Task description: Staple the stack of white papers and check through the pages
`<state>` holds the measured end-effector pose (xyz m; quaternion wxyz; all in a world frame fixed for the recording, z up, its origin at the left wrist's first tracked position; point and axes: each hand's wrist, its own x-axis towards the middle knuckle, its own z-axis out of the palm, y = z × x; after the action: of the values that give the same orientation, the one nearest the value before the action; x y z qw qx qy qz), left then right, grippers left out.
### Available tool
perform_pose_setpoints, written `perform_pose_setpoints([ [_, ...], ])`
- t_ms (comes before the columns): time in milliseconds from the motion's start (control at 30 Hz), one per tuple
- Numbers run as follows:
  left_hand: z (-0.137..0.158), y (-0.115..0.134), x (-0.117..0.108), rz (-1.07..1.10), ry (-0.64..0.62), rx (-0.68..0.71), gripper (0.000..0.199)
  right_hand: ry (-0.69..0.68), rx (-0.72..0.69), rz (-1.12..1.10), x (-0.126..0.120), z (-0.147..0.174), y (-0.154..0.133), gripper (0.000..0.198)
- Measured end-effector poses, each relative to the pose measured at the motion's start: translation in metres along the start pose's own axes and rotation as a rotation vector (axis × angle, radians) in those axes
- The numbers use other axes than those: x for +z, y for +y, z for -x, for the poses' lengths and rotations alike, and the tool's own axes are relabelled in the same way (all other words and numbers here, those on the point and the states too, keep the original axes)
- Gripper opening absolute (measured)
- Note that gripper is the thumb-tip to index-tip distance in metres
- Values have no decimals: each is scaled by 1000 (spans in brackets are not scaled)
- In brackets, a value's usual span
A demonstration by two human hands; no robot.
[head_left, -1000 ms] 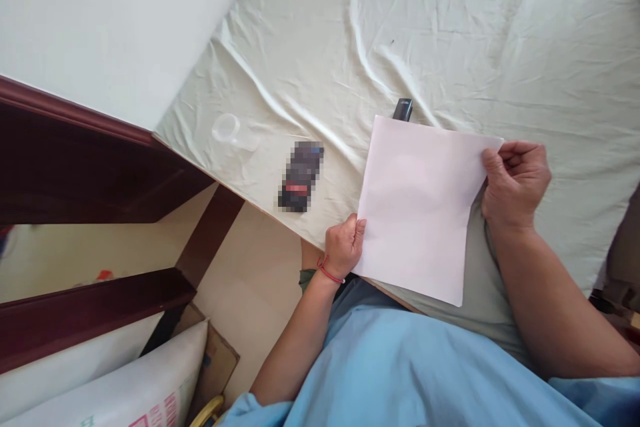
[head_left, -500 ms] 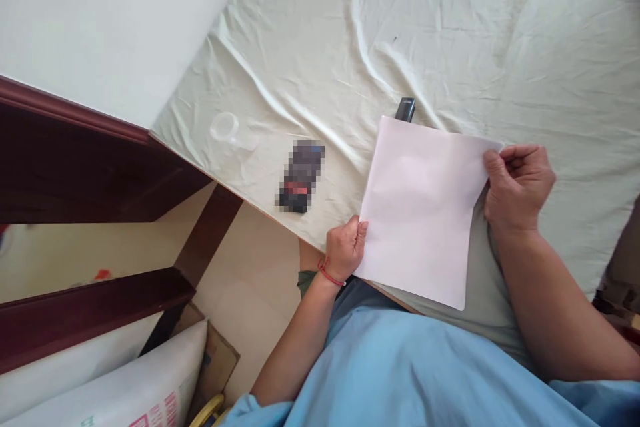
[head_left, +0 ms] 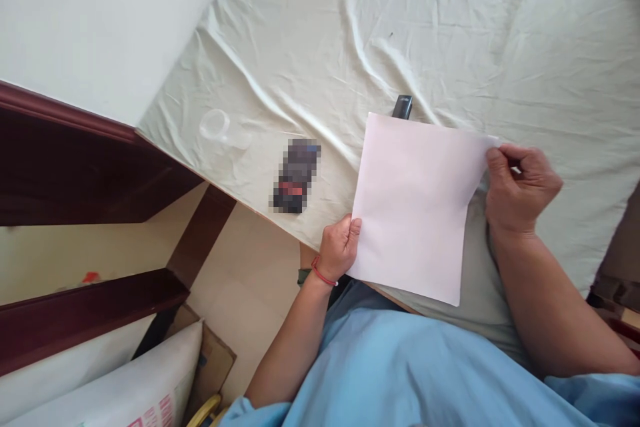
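A white sheet of paper [head_left: 413, 210], blank on the side I see, is held up between my two hands over the table's near edge. My left hand [head_left: 340, 247], with a red string around the wrist, grips the lower left edge, thumb on top. At the upper right corner, my right hand [head_left: 523, 190] pinches the sheet between thumb and curled fingers. The paper bends inward below that pinch. A black object [head_left: 403, 107], its kind unclear, sticks out from behind the sheet's top edge; the rest of it is hidden.
A pale, wrinkled cloth [head_left: 300, 27] covers the table. On it, left of the paper, lie a dark pixelated phone-shaped object [head_left: 296, 177] and a clear round plastic piece [head_left: 215, 125]. Dark red wooden furniture [head_left: 75, 160] stands at the left, with a white printed sack [head_left: 130, 380] below.
The paper and my left hand have shifted slightly left in view. My right hand has moved a little to the right, still pinching the corner. The camera view has shifted slightly too.
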<state>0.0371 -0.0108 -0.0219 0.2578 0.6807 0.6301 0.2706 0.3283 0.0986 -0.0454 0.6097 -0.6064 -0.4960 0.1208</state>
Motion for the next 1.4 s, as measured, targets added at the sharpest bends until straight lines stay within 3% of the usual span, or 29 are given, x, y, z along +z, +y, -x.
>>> perform_pose_setpoints([
  [333, 0, 0, 1, 6, 15, 14, 41, 16, 109, -104, 2, -1, -7, 12],
  [500, 0, -1, 2, 4, 25, 24, 42, -16, 141, -419, 3, -8, -8, 20],
  [633, 0, -1, 2, -1, 19, 13, 43, -178, 185, -633, -7, -14, -23, 26],
  [800, 1, 0, 2, -5, 29, 14, 45, -388, 313, -702, -22, -15, -43, 32],
  [1033, 2, 1, 2, -12, 25, 1, 48, -640, 399, -793, -34, -16, -31, 48],
  [1200, 2, 2, 2, -36, 11, 4, 49, -879, 287, -888, -35, -17, -26, 48],
  [1300, 1, 2, 1, -49, 9, 6, 49, -999, 132, -918, -34, -19, -26, 33],
  [1400, 2, 2, 1, -54, 16, 0, 47, -1085, 89, -930, -33, -22, -23, 17],
])
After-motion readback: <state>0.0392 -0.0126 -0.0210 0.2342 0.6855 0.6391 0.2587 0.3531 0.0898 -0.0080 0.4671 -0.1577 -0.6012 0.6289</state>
